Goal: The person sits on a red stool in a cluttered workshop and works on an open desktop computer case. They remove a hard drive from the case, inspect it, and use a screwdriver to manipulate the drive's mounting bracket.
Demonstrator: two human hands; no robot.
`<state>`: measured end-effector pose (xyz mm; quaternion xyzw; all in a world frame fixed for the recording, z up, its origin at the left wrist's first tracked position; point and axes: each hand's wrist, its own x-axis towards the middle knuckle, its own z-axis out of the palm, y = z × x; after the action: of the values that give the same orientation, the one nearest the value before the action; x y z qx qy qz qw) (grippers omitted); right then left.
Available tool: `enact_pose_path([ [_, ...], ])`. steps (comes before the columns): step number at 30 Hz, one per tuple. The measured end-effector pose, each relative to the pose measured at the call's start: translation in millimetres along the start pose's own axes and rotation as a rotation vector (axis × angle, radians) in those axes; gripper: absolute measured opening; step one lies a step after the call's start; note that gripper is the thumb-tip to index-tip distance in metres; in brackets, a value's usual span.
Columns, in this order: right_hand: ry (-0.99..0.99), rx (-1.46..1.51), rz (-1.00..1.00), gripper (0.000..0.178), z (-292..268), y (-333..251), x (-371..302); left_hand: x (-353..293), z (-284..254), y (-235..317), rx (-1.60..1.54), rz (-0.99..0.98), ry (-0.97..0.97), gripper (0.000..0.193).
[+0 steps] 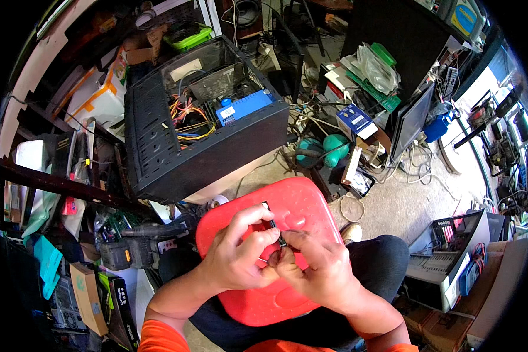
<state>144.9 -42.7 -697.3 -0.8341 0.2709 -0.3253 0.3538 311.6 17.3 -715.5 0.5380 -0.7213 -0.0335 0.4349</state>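
Over a red plastic stool [311, 205] my two hands meet around a small slim black piece [268, 214] with a pale tip. My left hand [237, 249] pinches its upper part between thumb and fingers. Closed on its lower end, my right hand [320, 264] has its fingertips touching those of the left. A thin white wire [262, 260] shows between the hands. What exactly the black piece is, I cannot make out.
Beyond the stool lies an open black computer case [217, 141] with coloured cables and a blue part [246, 107]. On the right are a blue box [356, 121], tangled cables and a white open case [446, 258]. Boxes and a black power tool [132, 249] crowd the left.
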Motion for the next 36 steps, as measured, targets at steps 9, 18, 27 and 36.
enact_pose_path([
  [9,0.005,0.087,0.053,0.023,2,15,0,1,-3,4,-0.128,-0.102,-0.138,0.049],
  [18,-0.006,0.285,0.263,0.024,0,23,1,-4,5,-6,-0.400,-0.158,-0.121,0.048],
  [27,-0.016,0.261,-0.044,0.024,-6,20,10,-4,5,-10,-0.267,-0.153,0.013,0.049],
  [36,-0.087,0.126,-0.098,0.027,-12,21,10,-9,11,-14,-0.299,-0.137,0.036,0.049],
])
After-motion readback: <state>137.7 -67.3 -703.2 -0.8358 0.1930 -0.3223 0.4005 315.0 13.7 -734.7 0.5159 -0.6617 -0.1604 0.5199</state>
